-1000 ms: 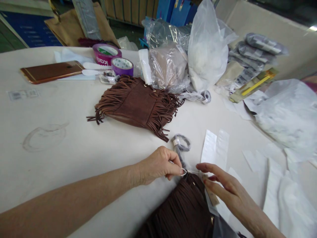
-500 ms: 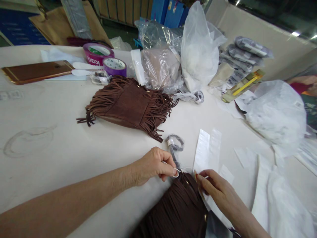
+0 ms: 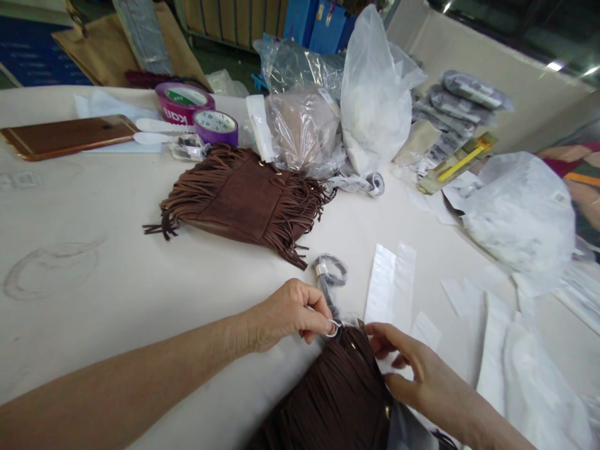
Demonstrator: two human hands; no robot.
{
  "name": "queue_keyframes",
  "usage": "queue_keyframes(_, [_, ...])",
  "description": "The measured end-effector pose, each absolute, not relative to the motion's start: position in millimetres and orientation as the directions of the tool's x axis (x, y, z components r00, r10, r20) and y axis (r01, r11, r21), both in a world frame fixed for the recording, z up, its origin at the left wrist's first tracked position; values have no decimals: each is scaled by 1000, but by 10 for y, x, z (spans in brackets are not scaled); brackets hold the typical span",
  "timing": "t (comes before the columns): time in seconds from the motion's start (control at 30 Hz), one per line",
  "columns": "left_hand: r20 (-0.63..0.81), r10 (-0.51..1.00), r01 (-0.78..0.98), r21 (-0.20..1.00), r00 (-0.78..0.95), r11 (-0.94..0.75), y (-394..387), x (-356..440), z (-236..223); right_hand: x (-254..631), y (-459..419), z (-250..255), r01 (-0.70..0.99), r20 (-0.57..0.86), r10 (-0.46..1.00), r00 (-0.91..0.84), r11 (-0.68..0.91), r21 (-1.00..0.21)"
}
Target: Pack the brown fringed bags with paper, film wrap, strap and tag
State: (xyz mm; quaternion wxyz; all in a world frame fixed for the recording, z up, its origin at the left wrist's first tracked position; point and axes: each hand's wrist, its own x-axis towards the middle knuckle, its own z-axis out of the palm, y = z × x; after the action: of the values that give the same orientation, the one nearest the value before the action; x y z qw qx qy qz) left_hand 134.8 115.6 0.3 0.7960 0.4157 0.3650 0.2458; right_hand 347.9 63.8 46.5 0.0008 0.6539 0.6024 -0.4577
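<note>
At the top edge of a dark brown fringed bag [image 3: 323,394], my left hand [image 3: 297,312] pinches a thin white string [image 3: 334,329]. My right hand [image 3: 419,372] is by the bag's right edge, its thumb and fingers apart. Its index fingertip is close to a small brown tag [image 3: 361,325] at the bag's top; whether they touch I cannot tell. A plastic-wrapped strap [image 3: 331,275] with a looped end runs up from the bag's top. Farther back lies a second brown fringed bag [image 3: 248,197]. The near bag's lower part runs out of view.
Beyond the far bag stand clear-wrapped goods [image 3: 304,128] and a white plastic bag [image 3: 372,100]. Tape rolls [image 3: 215,128] and a phone [image 3: 75,136] lie at the left. White paper strips [image 3: 380,284] and white wrapping [image 3: 539,381] lie on the right. Another person's arm shows at far right.
My right hand's thumb has moved away from its fingers, and the brown tag it pinched now stands by the bag's top. My left hand stays at the string.
</note>
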Motion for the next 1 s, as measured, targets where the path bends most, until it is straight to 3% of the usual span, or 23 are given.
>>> queue_keyframes(0.3, [-371, 692, -64, 855, 619, 515, 1159, 1355, -50, 3497, 612, 503, 814, -587, 779, -221, -184, -551])
queue_keyframes(0.4, [-365, 690, -60, 859, 625, 508, 1158, 1355, -49, 3462, 624, 423, 859, -510, 844, -165, -132, -495])
queue_keyframes(0.53, [-362, 690, -54, 864, 627, 501, 1158, 1351, -65, 3431, 646, 330, 905, -395, 892, -219, 35, -424])
queue_keyframes(0.73, [-368, 681, -54, 856, 633, 514, 1167, 1336, -46, 3446, 706, 277, 934, -338, 903, -267, 155, -323])
queue_keyframes(0.9, [-329, 673, -216, 776, 663, 593, 1170, 1300, 30, 3527, 695, 387, 927, -237, 951, -199, 104, -360])
queue_keyframes(1.0, [-311, 680, -308, 715, 664, 628, 1174, 1297, 41, 3513, 686, 564, 894, -231, 972, -42, -66, -442])
